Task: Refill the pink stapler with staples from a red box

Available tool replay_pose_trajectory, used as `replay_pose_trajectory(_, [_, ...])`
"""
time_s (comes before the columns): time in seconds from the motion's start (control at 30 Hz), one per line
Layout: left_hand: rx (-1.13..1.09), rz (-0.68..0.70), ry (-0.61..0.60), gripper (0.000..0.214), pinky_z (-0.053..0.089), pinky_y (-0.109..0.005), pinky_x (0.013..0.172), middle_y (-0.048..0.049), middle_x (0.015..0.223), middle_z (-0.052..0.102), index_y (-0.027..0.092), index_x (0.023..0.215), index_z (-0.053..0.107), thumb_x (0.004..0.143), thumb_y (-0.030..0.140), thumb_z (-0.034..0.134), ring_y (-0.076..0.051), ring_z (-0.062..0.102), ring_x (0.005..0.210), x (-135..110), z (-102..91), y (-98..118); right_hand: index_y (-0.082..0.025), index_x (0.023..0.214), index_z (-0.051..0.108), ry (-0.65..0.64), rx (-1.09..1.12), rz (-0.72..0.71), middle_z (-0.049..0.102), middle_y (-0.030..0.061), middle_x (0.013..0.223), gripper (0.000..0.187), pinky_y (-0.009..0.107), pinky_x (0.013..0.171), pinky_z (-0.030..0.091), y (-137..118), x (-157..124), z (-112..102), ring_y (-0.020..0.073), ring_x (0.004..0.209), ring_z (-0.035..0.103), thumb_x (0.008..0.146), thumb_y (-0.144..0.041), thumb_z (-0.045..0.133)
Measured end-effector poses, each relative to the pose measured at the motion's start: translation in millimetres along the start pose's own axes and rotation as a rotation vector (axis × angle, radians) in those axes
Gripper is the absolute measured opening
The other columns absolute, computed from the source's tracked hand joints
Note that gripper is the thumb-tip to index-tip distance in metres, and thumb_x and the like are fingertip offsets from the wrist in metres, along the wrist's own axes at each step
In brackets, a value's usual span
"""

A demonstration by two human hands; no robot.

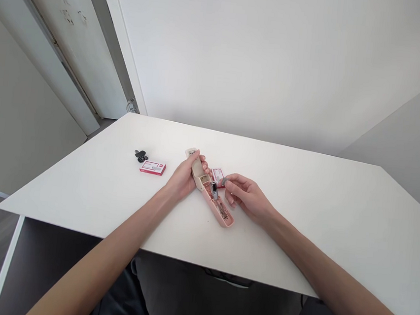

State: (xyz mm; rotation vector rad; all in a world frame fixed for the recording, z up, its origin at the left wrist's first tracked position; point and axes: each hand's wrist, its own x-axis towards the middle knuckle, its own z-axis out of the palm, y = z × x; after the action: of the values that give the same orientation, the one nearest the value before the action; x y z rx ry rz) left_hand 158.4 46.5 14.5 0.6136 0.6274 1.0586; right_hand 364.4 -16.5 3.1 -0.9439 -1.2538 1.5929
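Observation:
A pink and beige stapler (pixel 217 205) lies opened out on the white table, its metal inner parts showing. My left hand (pixel 186 176) is wrapped round the beige end. Close by on the right, my right hand (pixel 245 194) pinches a small grey strip of staples (pixel 224 181) between thumb and fingers, beside the stapler's metal magazine. Behind the strip lies a red and white staple box (pixel 217 173), partly covered by the stapler and my right fingers.
Another red and white box (pixel 152 167) lies left of my left hand, with a small black object (pixel 141 156) next to it, possibly a staple remover. The white table (pixel 319 212) meets a wall at the back; its front edge runs beneath my forearms.

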Motion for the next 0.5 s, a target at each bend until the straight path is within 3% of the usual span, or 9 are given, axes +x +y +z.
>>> replay_pose_trajectory(0.2, [0.006,0.007,-0.003,0.030,0.054,-0.028,0.070,0.0023,0.071,0.058,0.019,0.084,0.061,0.091,0.043,0.079,-0.013,0.059,0.063,1.2,-0.7,-0.3,-0.027,0.115,0.073,-0.021,0.007,-0.022,0.071,0.0000,0.094,0.036,0.028,0.055,0.044,2.8,1.0,-1.4,0.0087,0.057,0.048,0.088,-0.049,0.084])
replay_pose_trajectory(0.5, [-0.011,0.064,0.006,0.030,0.054,-0.029,0.071,0.0032,0.069,0.056,0.019,0.083,0.060,0.094,0.041,0.076,-0.012,0.057,0.062,-1.6,2.5,0.9,-0.027,0.119,0.076,-0.021,-0.145,-0.069,0.072,0.0007,0.090,0.033,0.030,0.061,0.049,4.7,-1.7,2.1,0.0120,0.063,0.057,0.093,-0.048,0.079])
